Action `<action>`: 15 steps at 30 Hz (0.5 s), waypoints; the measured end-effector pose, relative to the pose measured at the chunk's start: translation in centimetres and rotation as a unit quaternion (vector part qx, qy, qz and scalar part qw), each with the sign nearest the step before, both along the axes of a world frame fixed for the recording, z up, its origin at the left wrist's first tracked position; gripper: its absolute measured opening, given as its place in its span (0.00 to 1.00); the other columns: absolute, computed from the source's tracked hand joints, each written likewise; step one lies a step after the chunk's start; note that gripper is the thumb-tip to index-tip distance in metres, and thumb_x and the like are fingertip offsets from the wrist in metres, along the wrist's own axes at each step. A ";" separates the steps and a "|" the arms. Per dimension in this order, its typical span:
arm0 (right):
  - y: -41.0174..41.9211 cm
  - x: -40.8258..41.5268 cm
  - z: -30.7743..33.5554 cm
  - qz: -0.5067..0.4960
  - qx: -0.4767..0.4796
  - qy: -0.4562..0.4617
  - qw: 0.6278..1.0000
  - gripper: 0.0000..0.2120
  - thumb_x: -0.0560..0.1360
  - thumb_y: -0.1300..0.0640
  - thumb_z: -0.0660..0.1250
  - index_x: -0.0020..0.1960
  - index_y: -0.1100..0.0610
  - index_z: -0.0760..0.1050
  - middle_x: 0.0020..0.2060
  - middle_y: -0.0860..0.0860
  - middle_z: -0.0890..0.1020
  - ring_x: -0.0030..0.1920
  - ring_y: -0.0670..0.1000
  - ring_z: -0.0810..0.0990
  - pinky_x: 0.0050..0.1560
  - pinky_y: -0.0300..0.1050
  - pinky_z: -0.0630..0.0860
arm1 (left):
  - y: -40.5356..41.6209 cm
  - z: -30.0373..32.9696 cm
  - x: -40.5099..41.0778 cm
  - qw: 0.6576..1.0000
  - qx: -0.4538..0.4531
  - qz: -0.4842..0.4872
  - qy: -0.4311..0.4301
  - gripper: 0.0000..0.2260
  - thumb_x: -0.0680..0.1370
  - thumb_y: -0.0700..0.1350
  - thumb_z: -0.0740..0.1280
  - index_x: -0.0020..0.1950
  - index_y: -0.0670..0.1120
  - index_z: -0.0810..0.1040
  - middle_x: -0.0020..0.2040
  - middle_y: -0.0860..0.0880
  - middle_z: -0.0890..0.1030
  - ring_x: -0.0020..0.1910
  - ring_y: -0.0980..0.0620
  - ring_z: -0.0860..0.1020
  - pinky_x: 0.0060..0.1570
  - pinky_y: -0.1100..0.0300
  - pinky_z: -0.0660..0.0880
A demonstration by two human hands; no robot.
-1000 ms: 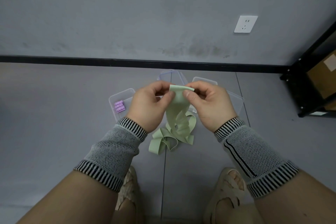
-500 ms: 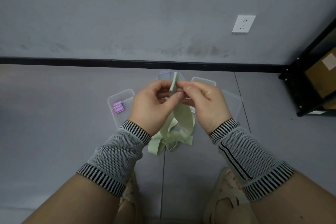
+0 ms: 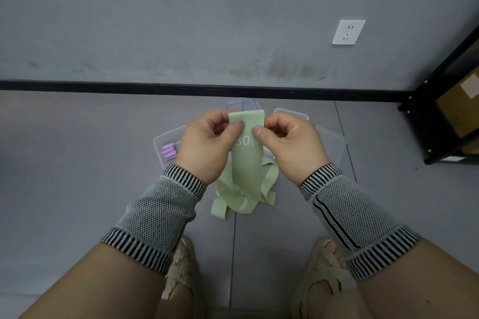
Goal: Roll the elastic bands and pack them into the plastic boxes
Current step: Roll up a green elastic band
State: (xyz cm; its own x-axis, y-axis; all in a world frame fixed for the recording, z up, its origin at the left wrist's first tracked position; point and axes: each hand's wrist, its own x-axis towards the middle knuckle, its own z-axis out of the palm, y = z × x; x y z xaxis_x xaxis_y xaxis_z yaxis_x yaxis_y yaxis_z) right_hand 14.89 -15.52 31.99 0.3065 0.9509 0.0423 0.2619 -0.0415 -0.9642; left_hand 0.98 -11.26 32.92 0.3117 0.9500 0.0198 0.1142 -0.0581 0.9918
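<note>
Clearly soft and limp, the green elastic band (image 3: pixel 246 158) hangs from both thumbs, its tail heaped on the floor (image 3: pixel 77 176). Left hand (image 3: pixel 207 147) and right hand (image 3: pixel 290 145) pinch its top edge, the likely place to start a tight roll.

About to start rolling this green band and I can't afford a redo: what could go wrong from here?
1. Both hands, left and right, pinch only the top end of the green band; if either grip slips, the roll may start crooked.
2. Its tail lies in tangled loops on the floor, so it could twist or snag as it feeds in.
3. The plastic boxes are partly hidden behind the hands; the one holding purple rolls shows, so placing may need a look first.
</note>
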 end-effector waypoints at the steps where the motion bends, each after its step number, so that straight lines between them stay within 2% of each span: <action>1: 0.0 0.0 0.1 -0.005 0.009 -0.005 1.000 0.06 0.73 0.58 0.70 0.39 0.51 0.78 0.35 0.46 0.81 0.36 0.41 0.79 0.40 0.34 0.77 | 0.0 0.1 0.0 1.000 -0.004 0.000 -0.006 0.07 0.77 0.37 0.65 0.46 0.49 0.78 0.37 0.51 0.82 0.39 0.52 0.81 0.47 0.48 0.80; 3: 0.0 0.2 0.3 -0.010 0.027 -0.007 1.000 0.07 0.73 0.58 0.70 0.38 0.51 0.76 0.35 0.47 0.80 0.35 0.40 0.77 0.38 0.32 0.75 | -0.1 -0.1 0.0 1.000 0.001 -0.004 -0.004 0.10 0.77 0.37 0.65 0.53 0.52 0.76 0.38 0.48 0.82 0.41 0.49 0.81 0.50 0.45 0.79; 4: 0.0 0.2 0.3 -0.015 0.035 0.000 0.999 0.07 0.73 0.58 0.70 0.38 0.51 0.76 0.35 0.48 0.80 0.36 0.41 0.77 0.39 0.33 0.75 | -0.1 -0.3 0.0 1.000 0.013 -0.010 0.009 0.15 0.77 0.37 0.65 0.58 0.55 0.73 0.40 0.48 0.82 0.41 0.47 0.81 0.50 0.46 0.79; 7: 0.2 0.5 0.2 -0.052 0.036 0.055 0.996 0.05 0.74 0.59 0.70 0.39 0.54 0.77 0.38 0.58 0.82 0.38 0.49 0.79 0.45 0.48 0.79 | -0.6 -0.7 0.1 0.995 0.065 -0.055 0.050 0.28 0.77 0.39 0.64 0.65 0.69 0.62 0.43 0.53 0.83 0.36 0.48 0.79 0.43 0.56 0.78; 8: 0.2 0.6 0.3 -0.064 0.034 0.080 0.994 0.05 0.74 0.60 0.70 0.39 0.55 0.78 0.39 0.61 0.83 0.38 0.52 0.80 0.46 0.53 0.80 | -0.7 -0.8 0.1 0.993 0.077 -0.070 0.063 0.30 0.77 0.39 0.64 0.64 0.72 0.61 0.45 0.55 0.82 0.34 0.51 0.78 0.39 0.58 0.77; 10: 0.3 0.9 0.3 -0.087 0.035 0.120 0.988 0.04 0.74 0.61 0.70 0.40 0.56 0.78 0.37 0.60 0.83 0.38 0.54 0.81 0.47 0.58 0.81 | -0.9 -1.0 0.3 0.986 0.102 -0.088 0.094 0.27 0.77 0.37 0.63 0.62 0.70 0.65 0.49 0.54 0.81 0.34 0.55 0.78 0.36 0.63 0.74; 12: 0.4 1.2 0.2 -0.109 0.031 0.134 0.984 0.04 0.74 0.60 0.70 0.40 0.56 0.78 0.36 0.56 0.82 0.38 0.53 0.81 0.47 0.59 0.81 | -0.9 -1.1 0.4 0.981 0.124 -0.091 0.118 0.20 0.77 0.37 0.63 0.55 0.65 0.73 0.48 0.50 0.81 0.33 0.51 0.77 0.33 0.59 0.74; 14: 0.5 1.6 0.1 -0.124 0.029 0.146 0.981 0.03 0.73 0.59 0.71 0.41 0.55 0.79 0.37 0.56 0.83 0.39 0.55 0.82 0.48 0.59 0.81 | -1.0 -1.1 0.6 0.982 0.128 -0.073 0.121 0.17 0.76 0.36 0.65 0.47 0.61 0.77 0.45 0.48 0.82 0.37 0.47 0.79 0.38 0.54 0.78; 15: 0.5 1.6 0.1 -0.126 0.029 0.150 0.980 0.02 0.73 0.58 0.71 0.42 0.55 0.79 0.39 0.56 0.84 0.40 0.56 0.83 0.48 0.59 0.81 | -1.1 -1.1 0.6 0.983 0.129 -0.060 0.120 0.17 0.76 0.35 0.65 0.44 0.60 0.77 0.43 0.50 0.82 0.40 0.49 0.79 0.42 0.57 0.78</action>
State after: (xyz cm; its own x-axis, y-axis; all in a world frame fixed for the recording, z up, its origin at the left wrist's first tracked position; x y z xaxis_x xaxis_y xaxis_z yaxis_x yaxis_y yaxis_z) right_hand 16.52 -15.03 32.10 0.5378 0.8424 -0.0345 -0.0454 -0.0119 -0.9989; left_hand 1.61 -12.32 31.83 0.4467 0.8789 0.1671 0.3196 -0.3312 0.8878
